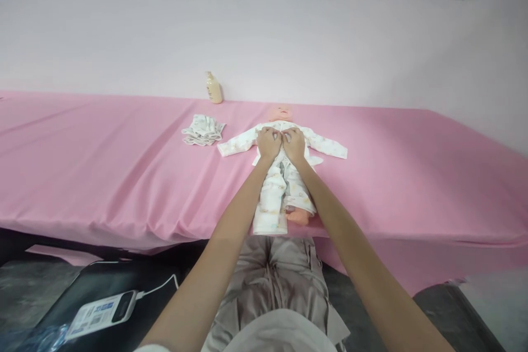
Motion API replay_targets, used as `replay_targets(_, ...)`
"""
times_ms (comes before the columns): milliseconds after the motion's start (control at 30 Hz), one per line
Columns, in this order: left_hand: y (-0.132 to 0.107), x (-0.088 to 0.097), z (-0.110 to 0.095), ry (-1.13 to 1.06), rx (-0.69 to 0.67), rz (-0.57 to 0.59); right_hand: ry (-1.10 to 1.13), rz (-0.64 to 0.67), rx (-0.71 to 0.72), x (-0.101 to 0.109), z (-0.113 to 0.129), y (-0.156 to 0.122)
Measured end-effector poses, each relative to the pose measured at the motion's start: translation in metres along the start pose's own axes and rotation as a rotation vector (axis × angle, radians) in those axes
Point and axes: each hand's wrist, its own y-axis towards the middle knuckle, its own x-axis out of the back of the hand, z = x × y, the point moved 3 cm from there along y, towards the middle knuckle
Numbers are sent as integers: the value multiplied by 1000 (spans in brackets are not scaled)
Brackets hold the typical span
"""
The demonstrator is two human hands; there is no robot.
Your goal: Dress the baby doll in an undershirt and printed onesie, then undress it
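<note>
A baby doll lies on its back on the pink-covered table, its head toward the wall. It wears a white patterned baby shirt, sleeves spread to both sides, and matching trousers. One bare foot shows at the right trouser leg; the left leg's end covers the other foot. My left hand and my right hand meet at the chest, closed with fingertips pinching the shirt's front. What exactly lies between the fingertips is too small to see.
A folded patterned cloth lies left of the doll. Behind it a pump bottle stands near the wall. The pink table cover hangs over the front edge. Below left, a white device with a cable rests on a black seat.
</note>
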Motion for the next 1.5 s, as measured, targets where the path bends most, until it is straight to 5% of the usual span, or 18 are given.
replay_targets(367,-1,0,3,-47,-55,-23,-9,7,-151,1,1,2)
replay_targets(967,-29,22,7,-193,-288,166,-17,207,148,21,1,-29)
replay_targets(1200,-37,31,0,-148,-259,192,95,87,96,38,8,-31)
replay_targets(1500,-37,32,-3,-104,-224,197,109,132,81,36,7,-27)
